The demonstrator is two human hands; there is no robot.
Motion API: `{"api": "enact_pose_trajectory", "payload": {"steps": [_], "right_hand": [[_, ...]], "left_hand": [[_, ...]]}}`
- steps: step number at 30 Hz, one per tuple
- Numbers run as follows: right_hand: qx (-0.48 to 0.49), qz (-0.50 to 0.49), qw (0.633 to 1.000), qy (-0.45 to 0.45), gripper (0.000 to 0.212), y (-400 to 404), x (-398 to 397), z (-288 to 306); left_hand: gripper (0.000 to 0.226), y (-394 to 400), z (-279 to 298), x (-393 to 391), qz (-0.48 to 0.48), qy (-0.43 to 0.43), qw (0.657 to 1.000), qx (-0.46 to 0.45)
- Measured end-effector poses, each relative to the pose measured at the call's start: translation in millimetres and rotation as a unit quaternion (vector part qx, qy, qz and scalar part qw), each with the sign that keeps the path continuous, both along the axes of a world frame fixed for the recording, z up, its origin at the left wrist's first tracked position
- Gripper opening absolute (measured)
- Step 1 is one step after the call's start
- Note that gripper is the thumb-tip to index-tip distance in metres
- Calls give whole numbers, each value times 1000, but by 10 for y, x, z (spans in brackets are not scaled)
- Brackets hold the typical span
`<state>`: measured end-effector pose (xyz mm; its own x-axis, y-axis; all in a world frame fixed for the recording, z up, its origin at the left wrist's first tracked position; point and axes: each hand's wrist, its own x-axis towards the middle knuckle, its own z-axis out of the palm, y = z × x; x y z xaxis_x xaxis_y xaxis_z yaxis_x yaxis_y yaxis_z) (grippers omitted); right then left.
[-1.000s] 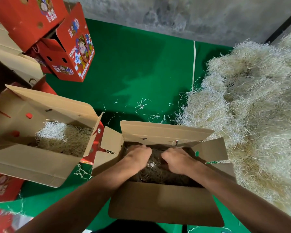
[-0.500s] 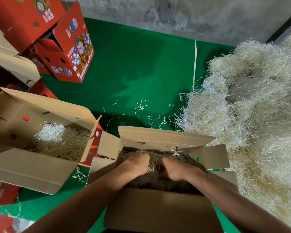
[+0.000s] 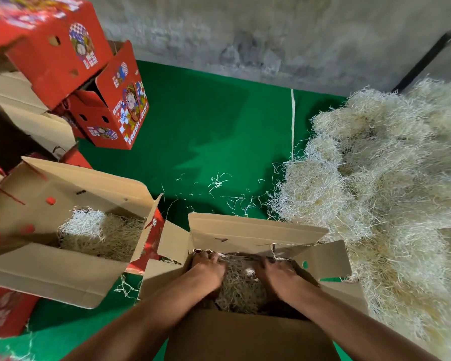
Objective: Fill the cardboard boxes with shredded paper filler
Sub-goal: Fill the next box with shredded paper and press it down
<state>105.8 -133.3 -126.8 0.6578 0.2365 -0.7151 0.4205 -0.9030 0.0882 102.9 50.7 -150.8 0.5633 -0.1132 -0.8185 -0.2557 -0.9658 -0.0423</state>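
An open brown cardboard box (image 3: 255, 230) stands right in front of me with its flaps spread. Pale shredded paper filler (image 3: 240, 285) lies inside it. Both my hands are down in this box. My left hand (image 3: 207, 269) presses on the filler at the far left corner, fingers reaching to the far wall. My right hand (image 3: 276, 274) presses on the filler toward the far right side. A gap of filler shows between them. A second open box (image 3: 50, 269) to the left holds a mound of filler (image 3: 102, 230).
A big heap of shredded paper (image 3: 388, 191) fills the right side on the green mat (image 3: 206, 126). Loose strands lie on the mat beyond my box. Red printed fruit boxes (image 3: 115, 108) are stacked at the upper left. A grey wall (image 3: 271, 35) runs behind.
My hands were close together at the box's middle; now they have spread apart and slid toward its far wall, exposing filler between them.
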Motion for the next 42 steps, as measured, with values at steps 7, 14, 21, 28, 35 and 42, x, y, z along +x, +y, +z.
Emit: {"api": "enact_pose_trajectory", "payload": {"steps": [7,14,21,28,35,42], "right_hand": [[12,-44,999,4,64,-41,-310,-92],[-13,-61,997,38,77,81,-840,-218],[10,27,999,16,81,404,-1240,-213],[38,34,999,-5,58,1067,-1488,-167],[58,-20,998,9,63,1811,-1593,-250],[126,-89,988,13,61,2591,-1508,-161]], "left_hand": [[58,20,60,-398,-12,-23,1000,1],[45,99,94,-998,20,-36,998,-41],[44,462,45,-1472,15,-35,998,-47],[38,1200,172,-1721,56,-9,996,-70],[36,1989,217,-1806,65,-26,996,-64],[37,2770,264,-1784,69,-44,996,-33]]}}
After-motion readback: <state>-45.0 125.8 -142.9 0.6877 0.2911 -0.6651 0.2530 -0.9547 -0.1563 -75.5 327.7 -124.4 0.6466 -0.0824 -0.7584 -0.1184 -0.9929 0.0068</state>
